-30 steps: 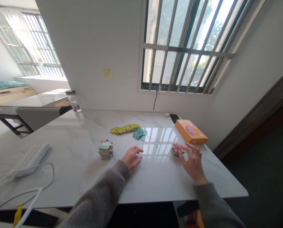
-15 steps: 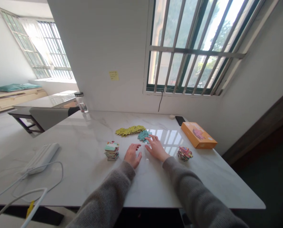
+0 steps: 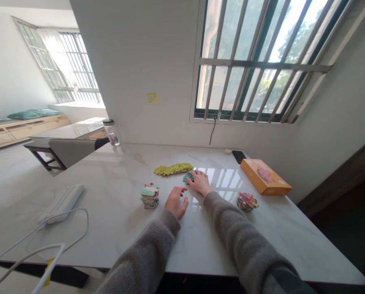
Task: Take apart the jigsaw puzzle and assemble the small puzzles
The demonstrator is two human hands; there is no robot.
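My right hand [image 3: 200, 182] lies over a small pile of teal puzzle pieces [image 3: 187, 177] on the white marble table [image 3: 115, 212], fingers curled around the pile. My left hand [image 3: 176, 201] rests on the table just in front of it, fingers loosely apart and holding nothing. A row of yellow-green pieces [image 3: 173, 168] lies behind the teal pile. A neat stack of colourful pieces [image 3: 149, 195] stands left of my left hand. A loose multicoloured heap of pieces [image 3: 247, 201] sits to the right.
An orange puzzle box [image 3: 265, 176] lies at the right, with a black phone [image 3: 239, 156] behind it by the wall. A white power strip [image 3: 62, 197] with cables sits at the left. A clear bottle [image 3: 111, 132] stands at the far left corner.
My right hand left the multicoloured heap at the right and moved left and forward onto the teal pile. My left hand stayed on the table. The view shifted slightly.
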